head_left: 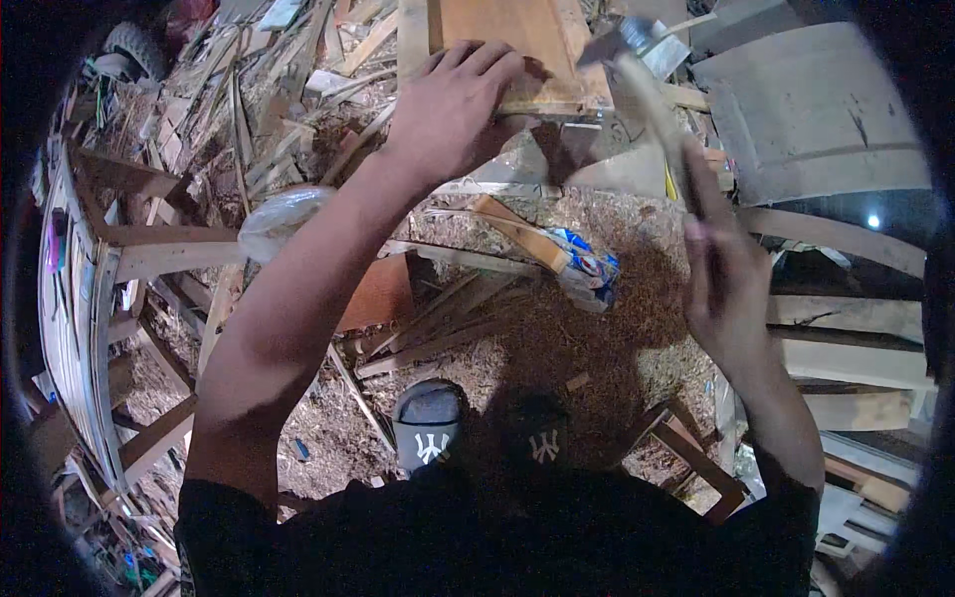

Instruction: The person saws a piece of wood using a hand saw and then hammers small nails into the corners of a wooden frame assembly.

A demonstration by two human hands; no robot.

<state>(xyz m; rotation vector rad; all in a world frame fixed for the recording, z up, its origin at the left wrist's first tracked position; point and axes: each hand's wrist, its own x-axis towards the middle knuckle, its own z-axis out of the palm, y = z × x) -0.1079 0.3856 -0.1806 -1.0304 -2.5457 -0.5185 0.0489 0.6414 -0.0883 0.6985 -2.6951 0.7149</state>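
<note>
My left hand (pixel 460 107) lies over the near left part of a framed wooden panel (pixel 532 50). Its fingers bend over the top, and the thumb is by the near edge, gripping it. To the right, my right hand (pixel 728 279) is closed around the lower handle of a hammer (pixel 652 104). The hammer is tilted, its dark metal head up and to the left, beside the panel's right side; motion blurs the hand and handle a little. No nail can be made out at the panel.
Wood scraps and shavings cover the ground. A blue plastic wrapper (pixel 591 267) lies by a wood offcut (pixel 522 234). A wooden frame (pixel 104 318) stands at left, near a clear plastic bag (pixel 279 221). Slatted boards (pixel 851 358) and a grey curved panel (pixel 811 114) are at right.
</note>
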